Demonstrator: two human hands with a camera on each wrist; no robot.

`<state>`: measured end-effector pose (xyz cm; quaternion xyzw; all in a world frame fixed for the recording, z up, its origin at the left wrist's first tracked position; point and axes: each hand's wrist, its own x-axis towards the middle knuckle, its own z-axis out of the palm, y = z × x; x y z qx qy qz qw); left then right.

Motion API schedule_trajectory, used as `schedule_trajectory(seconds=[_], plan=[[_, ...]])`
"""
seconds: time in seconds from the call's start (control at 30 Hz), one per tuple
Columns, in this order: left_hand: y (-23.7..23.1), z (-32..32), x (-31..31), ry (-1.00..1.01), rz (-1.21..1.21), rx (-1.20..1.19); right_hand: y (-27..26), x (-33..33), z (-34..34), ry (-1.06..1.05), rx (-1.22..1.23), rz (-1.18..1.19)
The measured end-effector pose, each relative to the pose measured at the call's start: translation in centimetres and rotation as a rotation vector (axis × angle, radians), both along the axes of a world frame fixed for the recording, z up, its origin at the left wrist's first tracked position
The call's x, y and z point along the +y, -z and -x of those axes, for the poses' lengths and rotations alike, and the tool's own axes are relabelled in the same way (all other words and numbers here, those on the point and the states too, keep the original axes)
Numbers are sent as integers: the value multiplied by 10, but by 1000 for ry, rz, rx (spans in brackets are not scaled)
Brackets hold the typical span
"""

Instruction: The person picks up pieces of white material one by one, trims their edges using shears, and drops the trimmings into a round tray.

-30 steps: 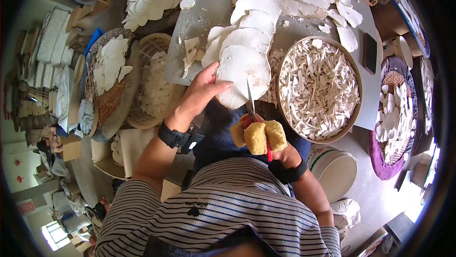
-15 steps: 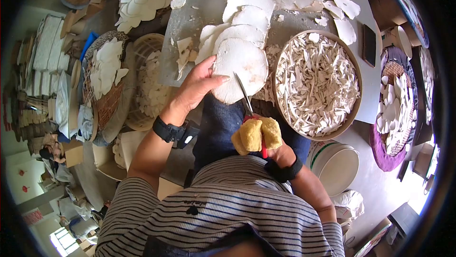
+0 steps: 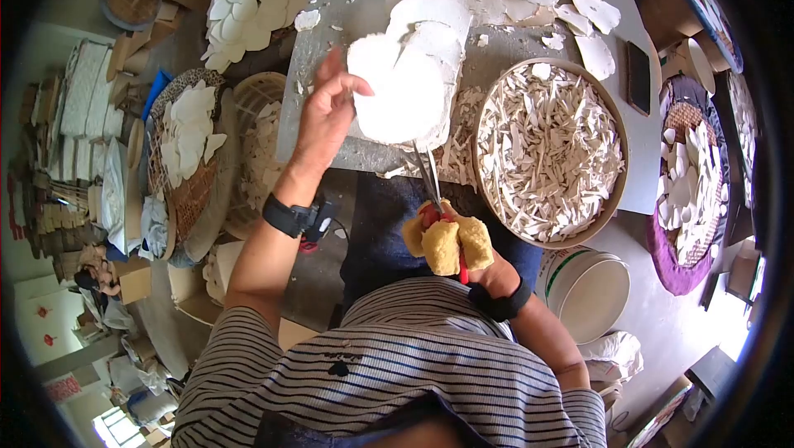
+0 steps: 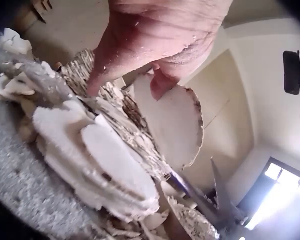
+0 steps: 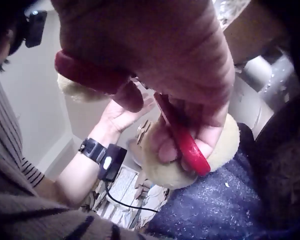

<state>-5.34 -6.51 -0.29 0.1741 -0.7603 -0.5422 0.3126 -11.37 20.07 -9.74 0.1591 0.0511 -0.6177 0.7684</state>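
My left hand (image 3: 318,129) pinches a thin, round white slice (image 3: 405,100) by its left edge, above the row of overlapping slices (image 3: 426,14) on the table. In the left wrist view that slice (image 4: 172,125) shows a rough brown rim, and thumb and finger meet at its upper end. My right hand (image 3: 496,274) grips scissors (image 3: 432,179) with yellow sponge (image 3: 442,248) round the handles. Their parted blades point at the slice's lower edge. The right wrist view shows fingers through the red handles (image 5: 187,145).
A round tray (image 3: 624,175) heaped with white trimmings stands right of the slices on the grey table (image 3: 310,59). A phone (image 3: 638,77) lies at the table's right edge. Baskets (image 3: 240,129) of slices stand left, a white bucket (image 3: 591,299) below right.
The left hand has moved up and left with the slice, away from the scissors, whose blades overlapped it before. The blades now stand apart; the right hand keeps its grip, nearly in place.
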Motion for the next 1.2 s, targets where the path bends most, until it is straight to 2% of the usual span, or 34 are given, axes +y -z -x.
schedule_trajectory(seconds=[0.03,0.07,0.1,0.17,0.23,0.27,0.3,0.33,0.4,0.43,0.5,0.63,0.7,0.73,0.8,0.87,0.97,1.07,1.1,1.2], plan=[[6,-5,1,26,-169,-66,-3,2,2,-23,329,36],[11,-11,3,52,-340,-132,-2,2,3,-18,260,21],[14,-15,5,78,-381,-128,-1,3,3,-12,191,6],[18,-22,10,125,-467,-116,9,1,3,56,-741,-122],[12,-25,14,145,-700,-50,-10,1,8,45,346,154],[7,-25,16,156,-814,-17,-11,-1,8,23,604,222],[6,-22,22,57,-788,-69,-12,-2,8,6,865,277],[8,-18,29,4,-702,-19,-5,-4,6,-28,842,264],[11,-14,40,-102,-527,79,3,-8,3,-78,1004,229],[14,-16,40,-107,-551,54,4,-9,1,-93,1189,204],[18,-19,41,-91,-568,3,6,-9,0,-98,1383,210],[23,-20,54,-50,-590,-88,1,-14,5,-107,1485,293],[22,-23,56,-28,-615,-125,-6,-14,4,-74,1421,224],[23,-25,54,-22,-631,-141,-11,-14,3,-28,1313,153],[29,-27,49,-6,-664,-174,-18,-16,-1,60,732,7],[29,-25,49,-45,-710,-164,-23,-19,-3,134,-211,-130],[27,-23,48,-63,-705,-181,-14,-20,-4,161,-257,112],[24,-17,48,-62,-636,-166,-5,-11,-7,213,697,98],[24,-18,48,-62,-613,-162,-4,-16,-2,129,307,-36],[21,-16,43,-67,-623,-183,-12,-20,7,1,1326,260]])
